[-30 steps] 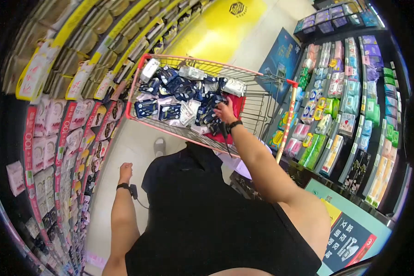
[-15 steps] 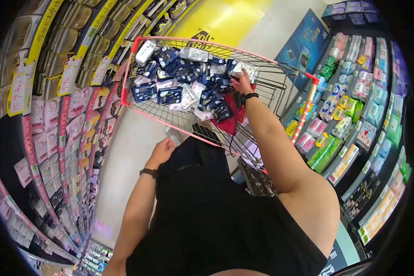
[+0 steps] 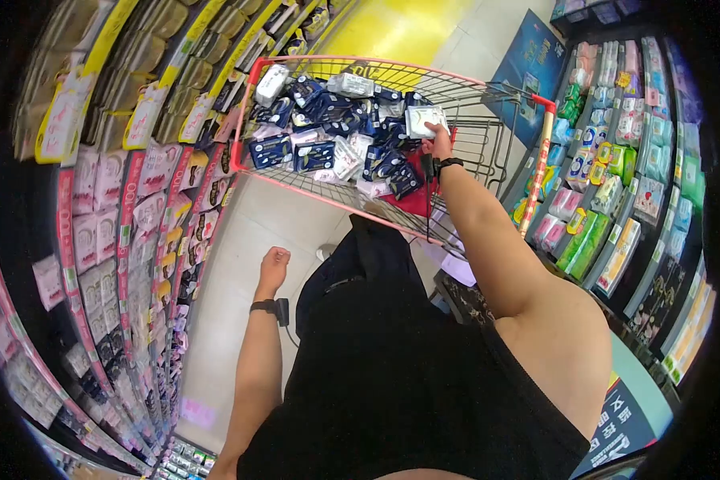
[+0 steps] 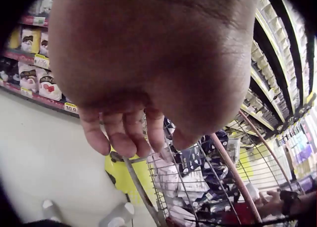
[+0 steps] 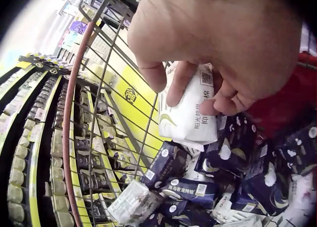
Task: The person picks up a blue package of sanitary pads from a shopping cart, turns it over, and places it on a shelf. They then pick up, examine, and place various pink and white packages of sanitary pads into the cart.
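My right hand [image 3: 438, 144] pinches one white pack [image 5: 190, 113] just above the pile at the handle end of the cart [image 3: 320, 198]; many dark packs [image 3: 320, 152] remain inside. My left hand [image 3: 274, 260] hangs loosely curled, empty

Cart [image 3: 336, 58]: salmon-red rim and handle ends, grey wire mesh. Load is mostly navy packs [image 3: 316, 156] with white blotches and label patches, a few silvery-white ones among them. White pack [image 5: 190, 113]: plain white, green leaf swirl, black print, a black code square. Red cloth [image 3: 416, 200] under the pile. Floor [image 3: 248, 240] is pale cream with one bright yellow patch. Left shelving [image 3: 112, 48]: yellow price strips above, red strips and pink-white packs below. Right shelving [image 3: 608, 184]: green, pink, blue, purple. Garment [image 3: 392, 376] is black.
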A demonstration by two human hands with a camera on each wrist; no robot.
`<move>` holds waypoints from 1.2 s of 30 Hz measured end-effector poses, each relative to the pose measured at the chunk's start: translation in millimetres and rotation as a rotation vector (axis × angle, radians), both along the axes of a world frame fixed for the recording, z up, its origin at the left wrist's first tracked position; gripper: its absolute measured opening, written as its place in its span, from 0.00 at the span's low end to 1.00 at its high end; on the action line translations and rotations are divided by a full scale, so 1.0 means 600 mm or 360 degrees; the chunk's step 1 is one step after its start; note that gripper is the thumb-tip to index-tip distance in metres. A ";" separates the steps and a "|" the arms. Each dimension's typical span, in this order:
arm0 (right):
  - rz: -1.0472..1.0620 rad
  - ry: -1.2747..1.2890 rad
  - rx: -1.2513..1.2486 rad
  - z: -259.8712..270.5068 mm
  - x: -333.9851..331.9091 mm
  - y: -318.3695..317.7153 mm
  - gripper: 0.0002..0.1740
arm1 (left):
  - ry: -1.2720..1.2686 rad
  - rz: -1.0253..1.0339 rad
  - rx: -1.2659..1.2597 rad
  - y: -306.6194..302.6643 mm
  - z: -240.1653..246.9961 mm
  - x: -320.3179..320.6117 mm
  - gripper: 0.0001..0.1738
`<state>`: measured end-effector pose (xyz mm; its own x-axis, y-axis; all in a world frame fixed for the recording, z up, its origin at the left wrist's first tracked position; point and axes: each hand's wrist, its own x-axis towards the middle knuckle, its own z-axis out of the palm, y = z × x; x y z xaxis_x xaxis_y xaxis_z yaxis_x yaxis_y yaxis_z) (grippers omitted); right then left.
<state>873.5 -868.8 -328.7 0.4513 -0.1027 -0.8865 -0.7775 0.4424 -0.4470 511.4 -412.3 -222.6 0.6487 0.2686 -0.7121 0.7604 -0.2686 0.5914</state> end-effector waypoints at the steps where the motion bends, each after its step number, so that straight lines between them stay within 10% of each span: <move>1: 0.0047 0.0009 -0.0006 0.006 -0.006 0.017 0.20 | -0.0039 -0.0035 -0.0007 -0.004 -0.005 -0.015 0.10; 7: 0.0005 -0.0288 0.0317 0.071 -0.074 0.158 0.20 | -0.0203 -0.0141 -0.0033 0.002 -0.016 -0.152 0.10; 16: 0.0105 -0.0651 0.0573 0.147 -0.192 0.297 0.34 | -0.0052 0.0861 0.0009 0.113 -0.152 -0.614 0.12; 22: 0.0244 -0.0597 0.0453 0.099 -0.200 0.335 0.35 | 0.0410 0.1579 -0.0225 0.069 -0.097 -0.805 0.10; 30: 0.0668 -0.0248 0.0309 0.011 -0.131 0.323 0.38 | 0.0233 0.1504 -0.0268 -0.069 -0.077 -0.720 0.10; 36: 0.1243 -0.0180 -0.0107 -0.086 -0.079 0.312 0.34 | -0.0187 0.0800 -0.0002 -0.109 -0.019 -0.528 0.11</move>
<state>826.1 -681.5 -380.5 0.5017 0.2292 -0.8342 -0.8003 -0.2431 -0.5481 194.8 -477.4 -233.8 0.5156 0.5669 -0.6425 0.7237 0.1134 0.6808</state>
